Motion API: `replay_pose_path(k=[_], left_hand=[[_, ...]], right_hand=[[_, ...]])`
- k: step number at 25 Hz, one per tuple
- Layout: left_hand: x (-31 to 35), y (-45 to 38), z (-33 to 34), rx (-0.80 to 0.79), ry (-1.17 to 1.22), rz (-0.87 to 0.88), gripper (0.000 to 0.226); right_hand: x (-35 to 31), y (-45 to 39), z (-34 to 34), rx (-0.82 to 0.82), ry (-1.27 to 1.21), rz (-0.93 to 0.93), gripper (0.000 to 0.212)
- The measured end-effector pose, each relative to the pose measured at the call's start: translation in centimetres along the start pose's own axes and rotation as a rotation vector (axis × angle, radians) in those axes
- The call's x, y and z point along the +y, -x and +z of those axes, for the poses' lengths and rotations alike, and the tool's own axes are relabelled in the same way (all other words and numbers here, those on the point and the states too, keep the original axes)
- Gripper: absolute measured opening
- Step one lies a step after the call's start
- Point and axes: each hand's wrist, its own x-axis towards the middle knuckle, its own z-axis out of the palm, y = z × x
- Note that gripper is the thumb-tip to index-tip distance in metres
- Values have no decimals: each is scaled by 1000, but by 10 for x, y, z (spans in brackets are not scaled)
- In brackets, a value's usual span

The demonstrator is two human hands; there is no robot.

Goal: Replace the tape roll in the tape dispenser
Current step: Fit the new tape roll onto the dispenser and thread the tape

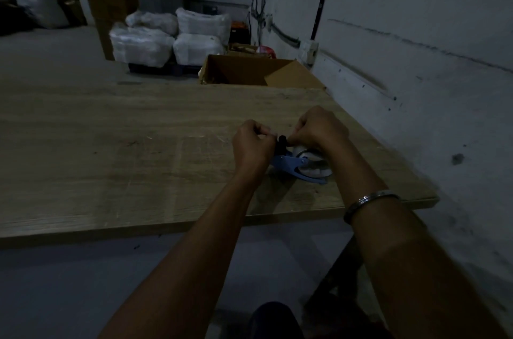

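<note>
A blue tape dispenser lies on the wooden table near its right edge, with a pale tape roll seated in it. Its black front roller sticks up between my hands. My left hand has curled fingers pinching something small at the roller's left side. My right hand reaches over the roll, its fingers curled and pinching at the roller's right side. Whatever lies between the fingertips is too dark to make out. My right forearm hides part of the roll.
An open cardboard box sits on the floor past the table's far edge. White plastic-wrapped bundles are stacked behind it. A wall runs close along the right side. A steel bangle is on my right wrist.
</note>
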Motion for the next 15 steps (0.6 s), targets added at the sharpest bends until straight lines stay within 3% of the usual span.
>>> replay_pose_path(k=[4,13,15], left_hand=[[2,1,-1,-7,41,-21,16],[4,-5,6,13,-42,-65,11],[4,-6,5,2,-35,-71,10]], right_hand=[[4,0,-3,-5,-32,-31,30],[15,-3,-7,-99,-185,-164,4],[15,-2,-9,-117,-199,-184,7]])
